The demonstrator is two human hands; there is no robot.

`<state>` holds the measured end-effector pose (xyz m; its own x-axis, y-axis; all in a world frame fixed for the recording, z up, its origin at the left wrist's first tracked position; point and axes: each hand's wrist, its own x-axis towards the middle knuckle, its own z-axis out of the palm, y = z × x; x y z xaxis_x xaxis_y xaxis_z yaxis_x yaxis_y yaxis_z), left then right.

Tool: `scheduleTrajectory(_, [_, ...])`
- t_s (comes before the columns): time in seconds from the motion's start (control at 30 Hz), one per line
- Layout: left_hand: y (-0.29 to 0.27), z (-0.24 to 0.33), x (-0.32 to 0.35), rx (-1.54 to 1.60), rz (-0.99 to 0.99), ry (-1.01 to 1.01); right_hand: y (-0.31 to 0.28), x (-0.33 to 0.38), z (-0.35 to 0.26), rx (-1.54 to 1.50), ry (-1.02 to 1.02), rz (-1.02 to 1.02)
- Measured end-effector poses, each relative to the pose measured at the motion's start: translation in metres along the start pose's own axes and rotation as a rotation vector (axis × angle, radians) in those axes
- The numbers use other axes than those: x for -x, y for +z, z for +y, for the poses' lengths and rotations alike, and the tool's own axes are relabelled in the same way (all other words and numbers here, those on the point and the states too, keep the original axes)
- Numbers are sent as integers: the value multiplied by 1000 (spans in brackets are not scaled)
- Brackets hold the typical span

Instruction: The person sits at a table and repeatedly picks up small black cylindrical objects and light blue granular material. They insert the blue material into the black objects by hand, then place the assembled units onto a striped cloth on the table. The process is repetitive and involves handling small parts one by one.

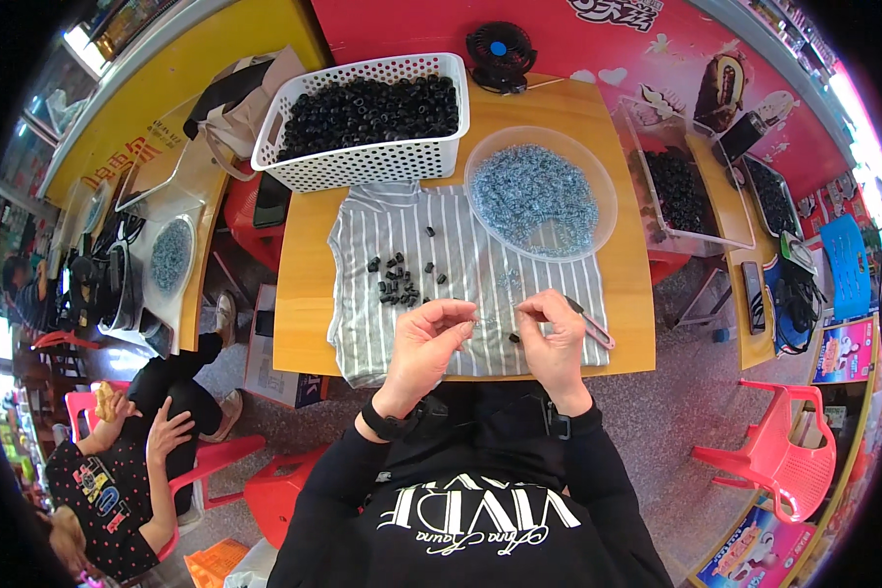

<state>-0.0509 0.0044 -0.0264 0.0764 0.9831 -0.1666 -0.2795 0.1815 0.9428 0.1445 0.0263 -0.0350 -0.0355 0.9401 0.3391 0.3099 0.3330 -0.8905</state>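
My left hand [425, 349] and my right hand [556, 340] face each other over a grey-and-white striped cloth [387, 220] near the table's front edge. Thumb and forefinger are pinched together on each; what they hold is too small to make out. One small black cylindrical piece [514, 338] lies by my right fingers. Left of centre, several more black pieces [399, 284] are scattered on the cloth. A slim tool with a pink end [598, 333] lies beside my right hand. Beyond it, a round translucent tub [606, 186] holds many tiny clear-blue pieces [534, 191].
A white perforated basket [372, 162] full of black pieces stands at the back left of the wooden table [304, 323]. A small black fan [501, 54] is behind it. Side tables hold more bins. A red chair [779, 441] stands right; another person [118, 490] sits left.
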Motion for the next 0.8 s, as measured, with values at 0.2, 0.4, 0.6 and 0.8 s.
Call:
scheduleTrajectory(0.2, [2,-7,-6,-354,64,204,-14,0,-25,-725,422,-20])
scheduleTrajectory(0.4, [3,-2,-7,-528,69,323,-36,-2,-16,-551,366,25])
scheduleTrajectory(0.6, [4,0,-11,-782,83,583,-68,-10,9,365,-88,51])
scheduleTrajectory(0.8, [2,7,-11,-842,175,608,-62,8,9,350,-103,50])
